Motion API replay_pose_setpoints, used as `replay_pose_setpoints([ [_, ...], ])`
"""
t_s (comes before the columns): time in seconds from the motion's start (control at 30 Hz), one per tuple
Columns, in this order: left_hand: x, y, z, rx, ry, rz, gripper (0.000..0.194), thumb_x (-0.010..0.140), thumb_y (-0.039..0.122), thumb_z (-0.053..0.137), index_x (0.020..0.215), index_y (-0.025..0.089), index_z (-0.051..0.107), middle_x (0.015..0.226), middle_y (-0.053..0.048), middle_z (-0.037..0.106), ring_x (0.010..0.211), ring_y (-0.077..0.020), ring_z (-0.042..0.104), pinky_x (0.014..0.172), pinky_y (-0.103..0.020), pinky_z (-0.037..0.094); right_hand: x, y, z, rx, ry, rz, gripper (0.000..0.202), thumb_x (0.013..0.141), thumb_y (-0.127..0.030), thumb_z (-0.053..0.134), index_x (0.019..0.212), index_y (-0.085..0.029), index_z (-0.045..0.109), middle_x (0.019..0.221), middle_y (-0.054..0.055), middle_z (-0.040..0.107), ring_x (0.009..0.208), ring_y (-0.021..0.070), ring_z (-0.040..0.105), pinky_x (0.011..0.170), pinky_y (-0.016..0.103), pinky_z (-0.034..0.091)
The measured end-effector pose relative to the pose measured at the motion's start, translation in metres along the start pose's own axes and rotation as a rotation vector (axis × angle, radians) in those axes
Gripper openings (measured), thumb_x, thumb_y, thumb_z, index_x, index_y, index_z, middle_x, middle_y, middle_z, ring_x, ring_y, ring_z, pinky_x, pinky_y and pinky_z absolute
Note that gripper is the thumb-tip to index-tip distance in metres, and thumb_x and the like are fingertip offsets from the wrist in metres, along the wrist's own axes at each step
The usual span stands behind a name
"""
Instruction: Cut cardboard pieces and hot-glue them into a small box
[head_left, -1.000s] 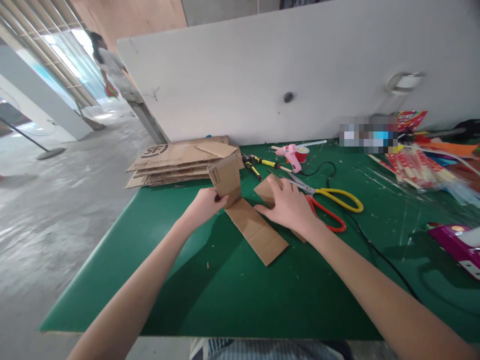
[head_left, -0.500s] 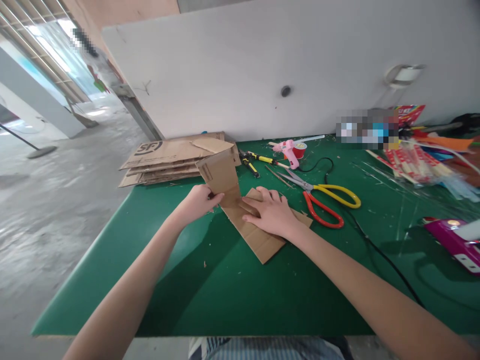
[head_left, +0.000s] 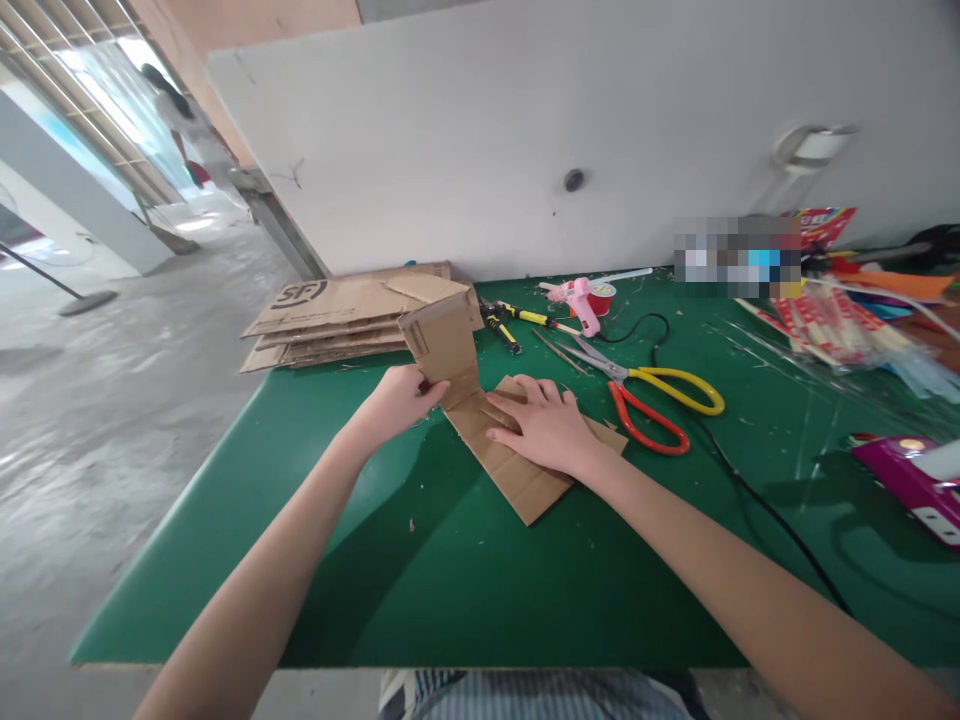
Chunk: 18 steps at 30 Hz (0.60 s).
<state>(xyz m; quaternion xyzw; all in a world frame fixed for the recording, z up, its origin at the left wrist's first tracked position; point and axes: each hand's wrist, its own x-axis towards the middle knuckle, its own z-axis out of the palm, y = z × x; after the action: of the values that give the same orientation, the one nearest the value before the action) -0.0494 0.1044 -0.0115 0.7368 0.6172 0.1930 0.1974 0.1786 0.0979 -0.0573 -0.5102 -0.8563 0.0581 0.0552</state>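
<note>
A creased strip of brown cardboard (head_left: 517,478) lies on the green table, and its far left part is bent up from a fold. My left hand (head_left: 409,398) grips the raised part at its left edge, thumb in front. My right hand (head_left: 541,425) lies with fingers spread on the flat part, pressing it down. Another cardboard piece (head_left: 609,436) shows beneath and to the right of my right hand. What lies under my right palm is hidden.
Stacked cardboard (head_left: 352,308) sits at the back left. Behind my hands are yellow-black pliers (head_left: 501,328) and a pink glue gun (head_left: 577,302). Scissors (head_left: 626,375) lie right of my right hand. A purple tool (head_left: 904,485) is far right. A person (head_left: 191,130) stands far left.
The raised cardboard part has tilted slightly rightward at its top. Both hands keep the same places on the cardboard. The distant person has shifted a little.
</note>
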Motion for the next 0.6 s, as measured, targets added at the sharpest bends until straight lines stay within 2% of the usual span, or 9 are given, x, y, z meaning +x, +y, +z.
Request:
replay_pose_setpoints([
  [0.23,0.0019,-0.0015,0.0052,0.044,-0.006,-0.001,0.031,0.084,0.041,0.047,0.064,0.018,0.053,0.065,-0.006,0.066,0.054,-0.0174,0.064,0.046,-0.025,0.045,-0.0006,-0.0016,-0.0026,-0.003,-0.019,0.006,0.057,0.089,-0.065,0.037,0.14,-0.041,0.045,0.148,0.011,0.036,0.126,0.0378,0.037,0.094,0.057,0.036],
  [0.6,0.0021,0.002,0.0017,0.077,-0.028,-0.01,0.033,0.083,0.039,0.047,0.058,0.019,0.05,0.056,-0.004,0.062,0.052,-0.0156,0.062,0.046,-0.023,0.042,-0.0007,0.0,0.0016,-0.009,0.027,-0.015,0.056,0.09,-0.065,0.036,0.139,-0.04,0.047,0.146,0.012,0.038,0.125,0.0378,0.038,0.091,0.057,0.038],
])
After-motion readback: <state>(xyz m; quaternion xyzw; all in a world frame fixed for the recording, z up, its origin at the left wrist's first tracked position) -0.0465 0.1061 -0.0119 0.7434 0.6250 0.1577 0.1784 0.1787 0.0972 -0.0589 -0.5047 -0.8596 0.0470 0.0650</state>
